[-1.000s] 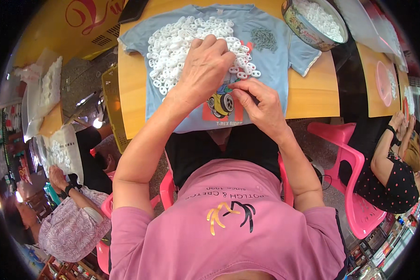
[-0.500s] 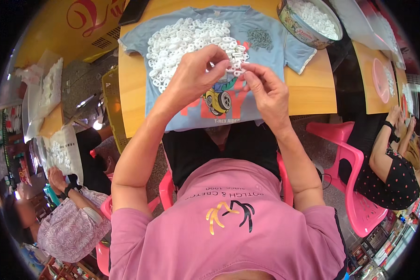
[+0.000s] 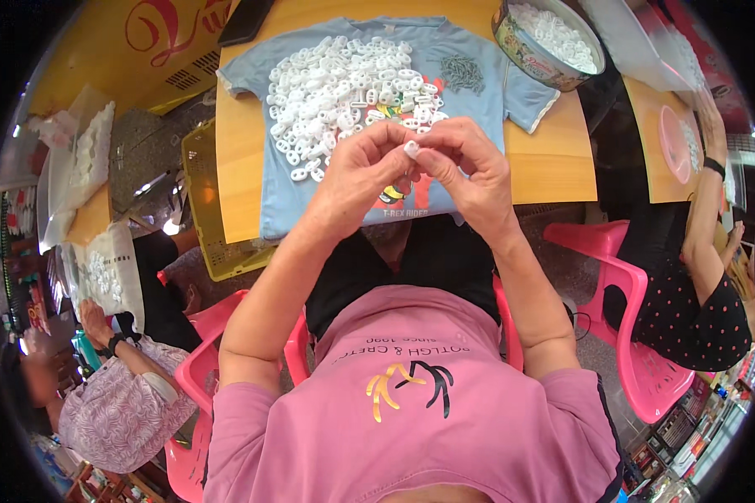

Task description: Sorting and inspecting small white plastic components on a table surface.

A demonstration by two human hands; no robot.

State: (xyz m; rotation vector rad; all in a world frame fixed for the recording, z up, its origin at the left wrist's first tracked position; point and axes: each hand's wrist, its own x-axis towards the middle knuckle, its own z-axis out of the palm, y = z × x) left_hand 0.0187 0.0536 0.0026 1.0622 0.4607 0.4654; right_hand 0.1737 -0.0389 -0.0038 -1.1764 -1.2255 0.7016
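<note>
The left hand point(image 3: 362, 172) and the right hand point(image 3: 466, 163) are meeting in the air just above the near edge of the tabletop point(image 3: 554, 159), both closed in a fingertip pinch on one small white plastic piece point(image 3: 411, 149). The piece is sitting between the two thumbs, only partly showing, so how firmly it is being held is hard to judge.

Beyond the hands, a heap of white plastic pieces point(image 3: 344, 84) is lying spread over a light blue T-shirt point(image 3: 310, 193) on the tabletop, with a small pile of dark grey metal bits point(image 3: 461, 74) to its right. A round tin point(image 3: 545, 42), far right, is holding more white pieces.

The likeliest slip, as I judge it: the piece is tiny and gripped only at the tips, so a hard squeeze or twist could be popping it out, dropping it past the near edge into the lap or onto the floor. A forearm dragging across the shirt could also be scattering the heap or mixing the metal bits into it. The shirt's near hem is hanging over the edge, so a tug could be pulling everything along.
</note>
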